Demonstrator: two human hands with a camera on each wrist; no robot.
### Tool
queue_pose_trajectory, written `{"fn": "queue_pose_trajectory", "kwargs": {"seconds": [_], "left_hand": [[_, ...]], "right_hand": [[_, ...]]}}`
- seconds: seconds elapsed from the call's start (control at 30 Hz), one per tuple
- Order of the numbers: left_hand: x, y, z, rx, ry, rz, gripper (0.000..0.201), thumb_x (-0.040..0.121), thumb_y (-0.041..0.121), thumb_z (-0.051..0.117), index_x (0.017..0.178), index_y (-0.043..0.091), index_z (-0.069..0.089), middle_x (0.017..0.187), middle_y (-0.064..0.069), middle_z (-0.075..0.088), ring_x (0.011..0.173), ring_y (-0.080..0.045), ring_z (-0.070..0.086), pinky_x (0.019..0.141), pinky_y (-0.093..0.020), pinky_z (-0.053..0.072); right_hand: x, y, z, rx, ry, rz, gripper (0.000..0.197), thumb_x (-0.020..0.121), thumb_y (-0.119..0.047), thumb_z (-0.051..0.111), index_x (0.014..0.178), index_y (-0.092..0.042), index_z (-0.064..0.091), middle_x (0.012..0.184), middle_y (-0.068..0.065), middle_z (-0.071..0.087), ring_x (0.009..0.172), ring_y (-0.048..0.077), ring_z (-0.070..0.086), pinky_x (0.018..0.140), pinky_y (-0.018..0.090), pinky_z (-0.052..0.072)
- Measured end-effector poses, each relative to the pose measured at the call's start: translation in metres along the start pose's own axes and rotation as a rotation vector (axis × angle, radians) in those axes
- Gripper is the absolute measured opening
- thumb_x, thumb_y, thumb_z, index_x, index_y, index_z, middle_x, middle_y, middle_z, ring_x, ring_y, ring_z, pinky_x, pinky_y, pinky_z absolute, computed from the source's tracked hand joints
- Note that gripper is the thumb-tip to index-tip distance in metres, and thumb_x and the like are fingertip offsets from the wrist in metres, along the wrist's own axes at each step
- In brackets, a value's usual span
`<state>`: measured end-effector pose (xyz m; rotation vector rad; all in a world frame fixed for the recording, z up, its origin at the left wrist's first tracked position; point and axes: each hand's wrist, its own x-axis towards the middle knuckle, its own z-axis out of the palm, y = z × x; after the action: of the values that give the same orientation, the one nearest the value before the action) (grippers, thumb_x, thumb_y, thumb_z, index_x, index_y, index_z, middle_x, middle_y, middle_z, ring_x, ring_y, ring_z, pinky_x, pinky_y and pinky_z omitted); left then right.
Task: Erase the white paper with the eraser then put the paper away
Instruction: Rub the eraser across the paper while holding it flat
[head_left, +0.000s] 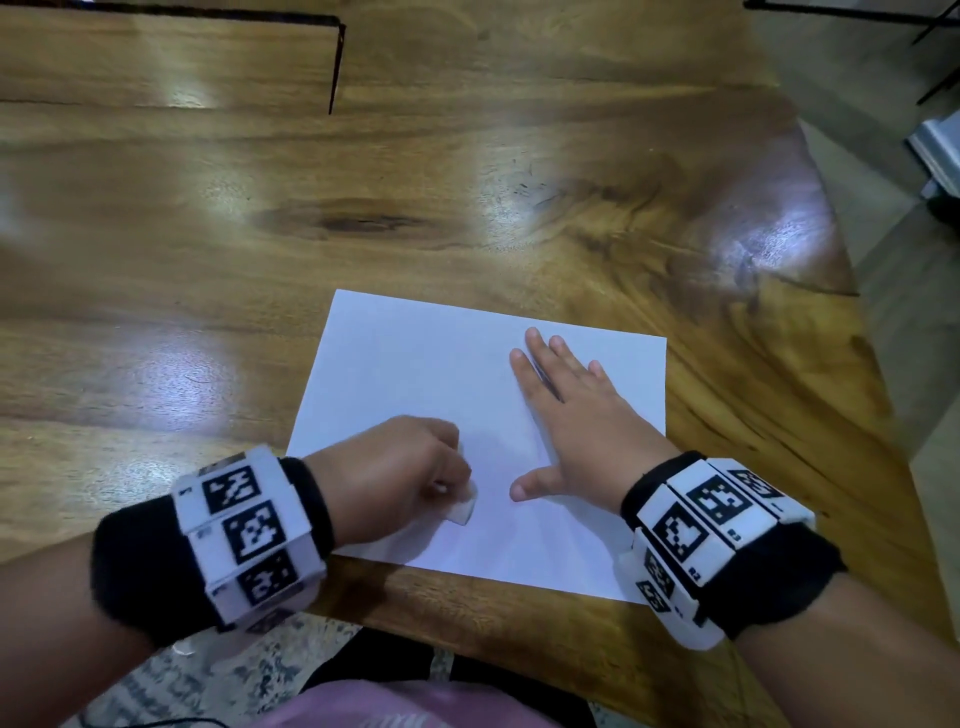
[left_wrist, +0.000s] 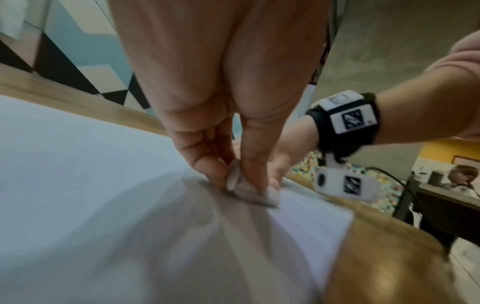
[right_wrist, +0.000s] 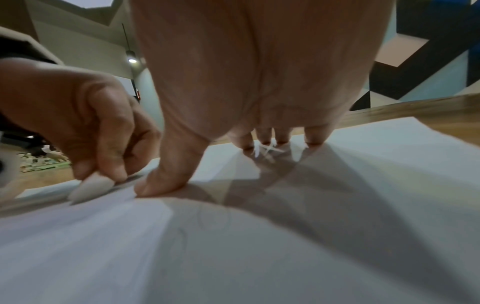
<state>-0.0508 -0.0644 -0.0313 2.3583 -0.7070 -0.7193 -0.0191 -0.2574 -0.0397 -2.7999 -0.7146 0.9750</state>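
A white sheet of paper (head_left: 415, 364) lies flat on the wooden table (head_left: 363, 208) near its front edge. My left hand (head_left: 395, 473) pinches a small white eraser (head_left: 464, 509) between thumb and fingers, its tip down on the paper's near-left part. The left wrist view shows the eraser (left_wrist: 233, 179) blurred against the paper (left_wrist: 78, 164). My right hand (head_left: 566, 415) lies flat with spread fingers on the paper's right half, thumb near the eraser. In the right wrist view the eraser (right_wrist: 91, 187) sits just left of my right thumb (right_wrist: 166, 181) on the paper (right_wrist: 259, 246).
The table's rounded right corner (head_left: 779, 234) drops off to a grey floor. A dark seam (head_left: 335, 62) crosses the tabletop at the back left. A person sits at a distant desk (left_wrist: 462, 181) in the background.
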Motion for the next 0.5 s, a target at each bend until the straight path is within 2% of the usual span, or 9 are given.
{"fn": "queue_pose_trajectory", "kwargs": {"seconds": [0.03, 0.1, 0.17, 0.23, 0.3, 0.33, 0.37, 0.43, 0.5], "left_hand": [[0.008, 0.001, -0.005, 0.019, 0.021, 0.001, 0.005, 0.075, 0.022, 0.066, 0.075, 0.019, 0.071, 0.066, 0.014, 0.042, 0.062, 0.001, 0.043, 0.060, -0.004, 0.031], [0.023, 0.002, -0.012, 0.054, 0.112, -0.006, 0.005, 0.075, 0.020, 0.068, 0.072, 0.017, 0.070, 0.069, 0.006, 0.048, 0.063, -0.011, 0.049, 0.056, -0.011, 0.030], [0.024, 0.001, -0.009, 0.065, 0.167, -0.004, 0.005, 0.076, 0.018, 0.067, 0.071, 0.016, 0.069, 0.071, 0.003, 0.048, 0.061, -0.013, 0.048, 0.054, -0.012, 0.029], [0.011, 0.002, 0.002, 0.055, 0.132, 0.002, 0.008, 0.077, 0.021, 0.063, 0.071, 0.018, 0.067, 0.069, 0.007, 0.045, 0.059, -0.007, 0.046, 0.056, -0.014, 0.031], [-0.010, -0.006, 0.014, 0.040, 0.093, -0.038, 0.010, 0.081, 0.016, 0.058, 0.082, 0.009, 0.066, 0.067, 0.011, 0.044, 0.054, 0.006, 0.044, 0.053, -0.007, 0.033], [-0.015, -0.009, 0.016, 0.063, 0.060, -0.040, 0.012, 0.082, 0.010, 0.057, 0.089, 0.002, 0.064, 0.067, 0.012, 0.044, 0.051, 0.008, 0.045, 0.051, -0.002, 0.033], [-0.016, -0.008, 0.015, 0.016, 0.033, -0.047, 0.012, 0.082, 0.007, 0.058, 0.091, 0.002, 0.064, 0.068, 0.015, 0.044, 0.051, 0.011, 0.045, 0.052, 0.001, 0.031], [-0.004, -0.004, 0.009, -0.064, 0.041, -0.027, 0.009, 0.078, 0.013, 0.065, 0.084, 0.016, 0.071, 0.069, 0.018, 0.041, 0.059, 0.011, 0.043, 0.059, 0.001, 0.031], [0.012, -0.003, 0.000, -0.051, 0.087, -0.025, 0.005, 0.076, 0.019, 0.068, 0.080, 0.020, 0.072, 0.071, 0.014, 0.044, 0.063, -0.002, 0.048, 0.062, -0.006, 0.032]], "right_hand": [[0.000, 0.000, 0.000, -0.001, -0.001, 0.000, 0.122, 0.073, -0.061, 0.066, 0.147, -0.018, -0.022, 0.150, -0.001, -0.037, 0.140, 0.015, -0.030, 0.118, 0.038, -0.010], [0.000, 0.000, 0.000, 0.004, 0.002, 0.002, 0.121, 0.074, -0.060, 0.066, 0.147, -0.018, -0.022, 0.150, -0.001, -0.037, 0.140, 0.015, -0.030, 0.118, 0.038, -0.010], [-0.001, 0.000, 0.000, 0.008, 0.000, 0.001, 0.121, 0.074, -0.059, 0.066, 0.147, -0.018, -0.021, 0.150, -0.001, -0.037, 0.140, 0.015, -0.030, 0.117, 0.038, -0.010], [-0.001, 0.000, 0.000, 0.008, -0.001, -0.001, 0.120, 0.074, -0.060, 0.066, 0.147, -0.018, -0.021, 0.150, -0.002, -0.037, 0.140, 0.015, -0.030, 0.117, 0.037, -0.011], [-0.001, 0.000, -0.001, 0.008, -0.005, -0.004, 0.120, 0.075, -0.060, 0.065, 0.147, -0.018, -0.021, 0.150, -0.002, -0.037, 0.139, 0.015, -0.031, 0.117, 0.037, -0.011], [-0.001, 0.000, 0.000, 0.006, -0.006, -0.004, 0.120, 0.075, -0.060, 0.065, 0.147, -0.018, -0.022, 0.150, -0.002, -0.037, 0.139, 0.015, -0.031, 0.117, 0.037, -0.012], [-0.001, 0.000, -0.001, 0.003, -0.008, -0.003, 0.120, 0.075, -0.060, 0.064, 0.146, -0.018, -0.022, 0.150, -0.002, -0.037, 0.139, 0.015, -0.031, 0.117, 0.037, -0.012], [-0.002, -0.001, -0.001, -0.001, -0.012, -0.001, 0.120, 0.075, -0.059, 0.064, 0.146, -0.018, -0.022, 0.150, -0.002, -0.037, 0.139, 0.015, -0.031, 0.117, 0.038, -0.011], [-0.001, -0.001, -0.001, 0.002, -0.009, 0.001, 0.120, 0.075, -0.059, 0.065, 0.147, -0.018, -0.022, 0.150, -0.001, -0.037, 0.139, 0.016, -0.031, 0.117, 0.038, -0.011]]}}
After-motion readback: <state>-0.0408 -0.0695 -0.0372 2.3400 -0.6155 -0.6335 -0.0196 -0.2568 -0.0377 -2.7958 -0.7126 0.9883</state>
